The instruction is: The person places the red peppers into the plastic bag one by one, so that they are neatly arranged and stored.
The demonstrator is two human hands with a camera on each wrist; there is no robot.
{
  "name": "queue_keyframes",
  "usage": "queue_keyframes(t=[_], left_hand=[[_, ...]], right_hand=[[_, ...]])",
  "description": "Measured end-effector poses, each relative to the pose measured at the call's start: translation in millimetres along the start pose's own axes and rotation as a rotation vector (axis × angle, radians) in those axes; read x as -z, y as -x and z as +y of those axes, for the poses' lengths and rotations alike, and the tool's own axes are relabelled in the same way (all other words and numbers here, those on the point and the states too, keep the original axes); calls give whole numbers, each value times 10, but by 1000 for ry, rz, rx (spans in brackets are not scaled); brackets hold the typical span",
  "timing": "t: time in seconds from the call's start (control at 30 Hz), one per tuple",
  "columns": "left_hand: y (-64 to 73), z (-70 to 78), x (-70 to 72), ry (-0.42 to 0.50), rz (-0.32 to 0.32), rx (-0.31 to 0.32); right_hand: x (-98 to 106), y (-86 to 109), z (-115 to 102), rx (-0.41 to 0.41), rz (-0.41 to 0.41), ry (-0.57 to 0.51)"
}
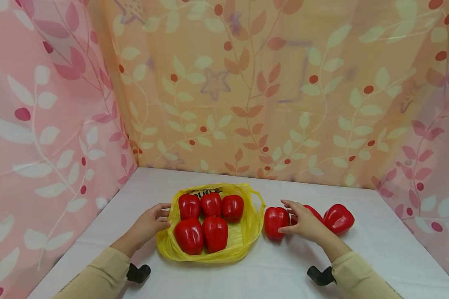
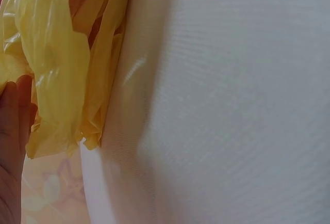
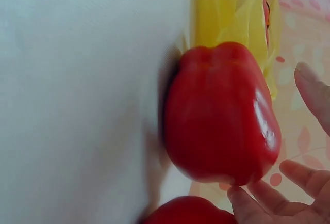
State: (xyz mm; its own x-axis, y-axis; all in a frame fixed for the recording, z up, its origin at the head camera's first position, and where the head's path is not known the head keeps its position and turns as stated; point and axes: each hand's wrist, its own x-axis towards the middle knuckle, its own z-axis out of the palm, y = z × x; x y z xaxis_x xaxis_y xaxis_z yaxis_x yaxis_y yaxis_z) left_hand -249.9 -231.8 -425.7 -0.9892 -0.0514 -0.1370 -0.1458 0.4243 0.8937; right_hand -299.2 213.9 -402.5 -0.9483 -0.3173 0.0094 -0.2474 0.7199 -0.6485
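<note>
A yellow plastic bag point(image 1: 243, 247) lies open on the table with several glossy red bell peppers point(image 1: 215, 234) inside, set in two rows. My left hand point(image 1: 151, 224) is at the bag's left side, its fingertips right at the yellow plastic point(image 2: 56, 69). Just right of the bag, a red bell pepper point(image 1: 276, 223) sits on the table. Above and beside it is my right hand point(image 1: 307, 222), fingers spread. In the right wrist view the thumb stands apart from that pepper point(image 3: 221, 115), while other fingertips reach its lower edge.
Farther right lies another red bell pepper point(image 1: 338, 219), next to one partly hidden behind the right hand. A white cloth covers the table point(image 1: 224, 282). Patterned fabric hangs at the back point(image 1: 217, 124) and on both sides. Black wrist mounts show below each sleeve.
</note>
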Motion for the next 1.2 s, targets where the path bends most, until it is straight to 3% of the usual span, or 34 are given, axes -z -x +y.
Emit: queue_keyframes(t=[0.43, 1.2], left_hand=[[-5, -9, -11, 7, 5, 17], [-15, -25, -21, 12, 5, 13]], right_hand=[[-151, -1, 31, -62, 0, 51], [-245, -4, 10, -38, -15, 83]])
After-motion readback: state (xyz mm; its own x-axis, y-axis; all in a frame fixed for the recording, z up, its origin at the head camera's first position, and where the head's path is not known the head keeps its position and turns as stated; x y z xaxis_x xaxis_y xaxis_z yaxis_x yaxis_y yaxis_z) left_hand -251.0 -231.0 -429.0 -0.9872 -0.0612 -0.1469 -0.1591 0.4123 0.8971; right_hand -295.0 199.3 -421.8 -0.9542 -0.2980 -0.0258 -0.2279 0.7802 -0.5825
